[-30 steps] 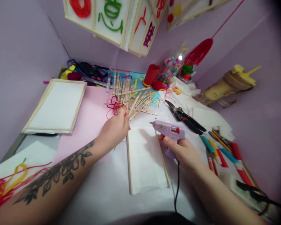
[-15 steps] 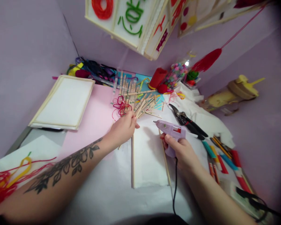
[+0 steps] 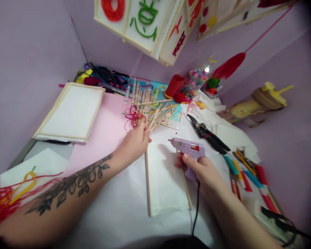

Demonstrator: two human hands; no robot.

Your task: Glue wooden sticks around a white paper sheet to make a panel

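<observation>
Now the left hand (image 3: 134, 143) is staying at the far left corner of the white panel (image 3: 166, 186), its grip curling closed, though whether it is pinching the panel I cannot tell. Between the hands, over the worktop (image 3: 114, 216), the panel is showing its near edge lower than half a second ago, its long axis running away from the person. Rightward, the lilac glue gun (image 3: 188, 146), dipping slightly lower than before, is pointing left, the right hand (image 3: 200, 167) grasping its handle.
</observation>
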